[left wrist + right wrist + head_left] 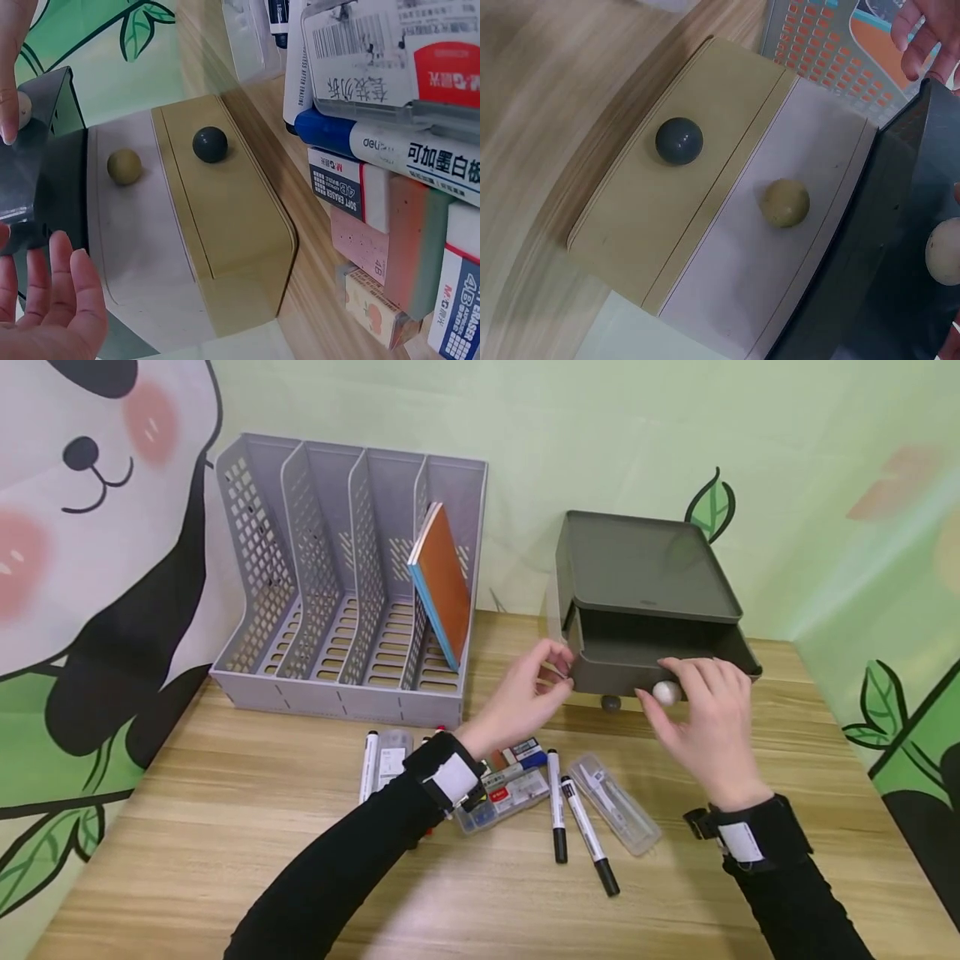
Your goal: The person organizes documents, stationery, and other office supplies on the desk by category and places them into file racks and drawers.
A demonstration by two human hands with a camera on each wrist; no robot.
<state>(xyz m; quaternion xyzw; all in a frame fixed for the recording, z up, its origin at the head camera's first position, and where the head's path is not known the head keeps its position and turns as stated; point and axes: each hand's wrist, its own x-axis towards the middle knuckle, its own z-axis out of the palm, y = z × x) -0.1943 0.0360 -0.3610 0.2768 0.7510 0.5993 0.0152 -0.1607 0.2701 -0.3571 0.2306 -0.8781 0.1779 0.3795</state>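
A grey desktop drawer box [648, 564] stands at the back right, its top dark drawer [611, 677] pulled out. At that drawer's front, my right hand [708, 722] has its thumb and fingers around the white round knob [665, 693]. My left hand [528, 693] is at the drawer's left front corner, fingers loosely bent and fingertips right at the edge. Below, the left wrist view shows a white drawer with a beige knob [124, 166] and a tan drawer with a dark knob [210, 144], both pushed in. The inside of the pulled-out drawer shows bare in the head view.
A grey file rack [352, 693] with an orange-covered notebook [442, 585] stands at the back left. Markers [588, 835], a clear case [615, 806], another plastic case [506, 802] and erasers [349, 187] lie on the wooden table [675, 902], partly behind the left forearm.
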